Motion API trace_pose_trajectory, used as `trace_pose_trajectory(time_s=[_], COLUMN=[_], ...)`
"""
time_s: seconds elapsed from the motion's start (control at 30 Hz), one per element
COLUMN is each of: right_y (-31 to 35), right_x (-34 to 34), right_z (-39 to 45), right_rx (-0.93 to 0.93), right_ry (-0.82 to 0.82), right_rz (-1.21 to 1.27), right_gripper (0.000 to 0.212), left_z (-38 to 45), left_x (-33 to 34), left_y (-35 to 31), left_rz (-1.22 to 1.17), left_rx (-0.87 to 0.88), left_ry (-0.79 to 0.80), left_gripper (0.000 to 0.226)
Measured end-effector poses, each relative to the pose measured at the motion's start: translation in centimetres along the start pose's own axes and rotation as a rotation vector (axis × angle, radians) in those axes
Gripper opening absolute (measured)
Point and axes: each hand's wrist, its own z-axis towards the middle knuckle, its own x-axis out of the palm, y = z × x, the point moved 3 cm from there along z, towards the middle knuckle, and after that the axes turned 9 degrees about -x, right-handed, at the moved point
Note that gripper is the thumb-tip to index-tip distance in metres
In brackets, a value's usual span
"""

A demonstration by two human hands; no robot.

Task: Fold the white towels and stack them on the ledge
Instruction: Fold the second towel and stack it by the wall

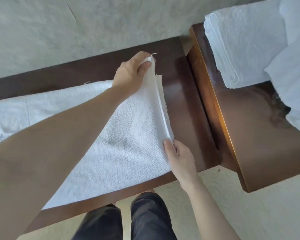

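Observation:
A white towel (121,149) lies spread along the dark wooden bench (189,108), with its right end lifted off the wood. My left hand (132,73) pinches the far corner of that end, raised above the bench. My right hand (178,155) pinches the near corner at the bench's front edge. The hem between the two hands is stretched taut, and a second layer of cloth shows along it. A stack of folded white towels (242,44) sits on the higher wooden ledge (246,129) to the right.
More white cloth (294,80) hangs over the ledge's right side. A pale textured wall rises behind the bench. My dark trouser legs (145,219) stand on the pale floor (232,201) in front of the bench.

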Motion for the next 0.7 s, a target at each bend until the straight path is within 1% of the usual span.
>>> trace_pose_trajectory(time_s=[0.07,0.13,0.17,0.23,0.33,0.4,0.43,0.5,0.53,0.57,0.63,0.67,0.7], right_y=[0.2,0.2,0.2,0.1,-0.4,-0.8,-0.9,-1.0,-1.1,-1.1,-1.2,-1.4,-1.6], right_x=[-0.1,-0.5,-0.6,-0.7,-0.9,-0.9,-0.9,-0.8,-0.9,-0.9,-1.0,-1.0,-1.0], right_z=[-0.4,-0.8,-1.0,-1.4,-1.9,-1.9,-1.8,-1.6,-1.6,-1.7,-2.0,-2.2,-2.3], right_rx=[-0.033,-0.036,-0.040,-0.063,-0.101,-0.093,-0.075,-0.038,-0.038,-0.051,-0.076,-0.082,-0.094], right_ry=[-0.071,-0.113,-0.111,-0.100,-0.131,-0.155,-0.152,-0.137,-0.142,-0.165,-0.248,-0.291,-0.323], right_rz=[0.090,0.187,0.201,0.180,0.115,0.103,0.100,0.084,0.056,0.013,-0.099,-0.155,-0.219], right_gripper=[0.048,0.048,0.047,0.046,0.045,0.035,0.026,0.009,0.009,0.014,0.027,0.031,0.031], left_z=[0.4,0.6,0.5,0.6,0.8,1.0,1.1,0.9,0.9,1.0,1.5,1.7,1.6], left_x=[0.5,1.1,1.2,1.1,0.7,0.3,0.2,0.2,0.3,0.4,0.9,1.2,1.7], left_y=[0.2,0.3,0.4,0.4,-0.4,-1.1,-1.2,-1.2,-1.1,-0.9,-0.2,-0.1,-0.3], left_rz=[0.050,0.105,0.128,0.153,0.100,-0.049,-0.205,-0.572,-0.638,-0.577,-0.246,-0.115,-0.025], left_rx=[-0.016,-0.038,-0.051,-0.073,-0.030,-0.082,-0.153,-0.299,-0.315,-0.301,-0.227,-0.179,-0.120], left_ry=[0.085,0.156,0.175,0.187,0.172,0.143,0.168,0.352,0.420,0.419,0.281,0.231,0.219], left_gripper=[0.026,0.025,0.028,0.035,0.033,0.029,0.030,0.031,0.031,0.030,0.025,0.024,0.025])
